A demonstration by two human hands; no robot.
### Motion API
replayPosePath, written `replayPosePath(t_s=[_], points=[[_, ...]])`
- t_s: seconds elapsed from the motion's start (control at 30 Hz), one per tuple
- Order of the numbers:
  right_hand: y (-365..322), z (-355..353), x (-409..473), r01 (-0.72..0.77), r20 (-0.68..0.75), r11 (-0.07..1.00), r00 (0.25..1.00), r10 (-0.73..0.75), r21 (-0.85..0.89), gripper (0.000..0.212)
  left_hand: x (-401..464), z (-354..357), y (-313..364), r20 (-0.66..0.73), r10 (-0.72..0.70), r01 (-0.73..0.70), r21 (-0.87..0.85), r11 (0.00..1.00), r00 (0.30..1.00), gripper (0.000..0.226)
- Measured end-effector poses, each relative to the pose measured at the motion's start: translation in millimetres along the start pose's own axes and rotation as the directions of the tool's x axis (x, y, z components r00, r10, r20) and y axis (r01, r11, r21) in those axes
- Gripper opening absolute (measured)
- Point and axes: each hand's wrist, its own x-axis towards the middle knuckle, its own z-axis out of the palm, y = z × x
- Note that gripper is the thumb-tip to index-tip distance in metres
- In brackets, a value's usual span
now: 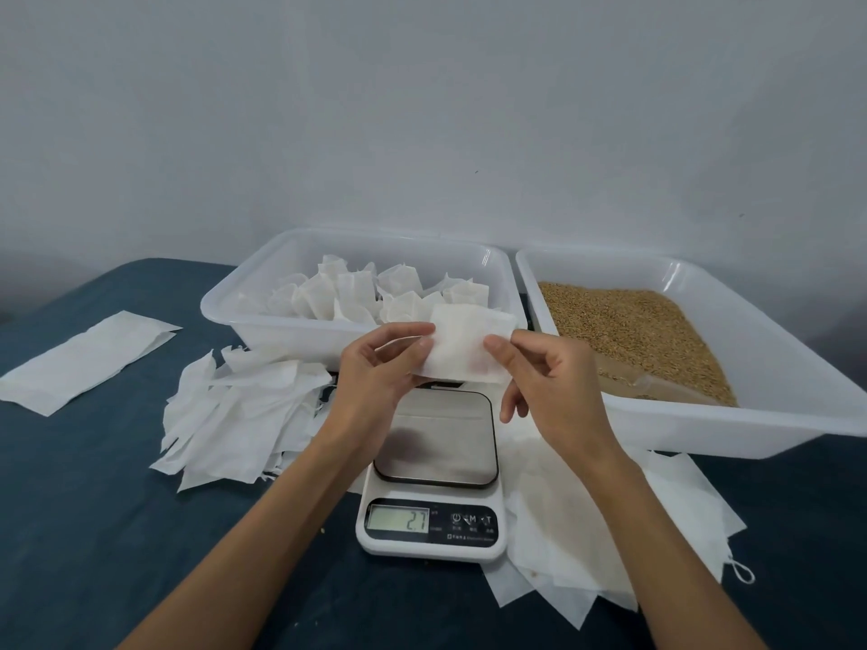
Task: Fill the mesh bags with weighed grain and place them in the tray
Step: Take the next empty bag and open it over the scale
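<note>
Both my hands hold one white mesh bag (462,342) in the air above the scale (434,466). My left hand (382,363) pinches its left edge and my right hand (539,377) pinches its right edge. The scale's display (398,519) reads 2.7 and its steel platform carries nothing that I can see. Behind the bag, the left white tray (262,330) holds several filled mesh bags (356,293). The right white tray (769,415) holds brown grain (628,330).
A heap of flat empty bags (239,410) lies left of the scale and more lie under and right of it (610,532). One long white packet (89,358) rests at far left on the dark blue tabletop (94,509). A plain wall stands behind the trays.
</note>
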Motion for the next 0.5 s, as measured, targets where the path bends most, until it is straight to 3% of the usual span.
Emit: replayPosePath(t_s=[0.17, 0.5], points=[[-1.2, -1.4, -1.6, 0.117, 0.063, 0.986, 0.992, -0.110, -0.119, 0.043, -0.5, 1.8, -2.0, 0.002, -0.024, 0.024, 0.012, 1.000, 1.000, 0.014], [-4.8, -13.9, -3.2, -0.022, 0.051, 0.997, 0.998, 0.026, -0.076, 0.045, 1.3, 2.9, -0.7, -0.001, -0.057, 0.057, -0.022, 0.998, 0.998, 0.019]])
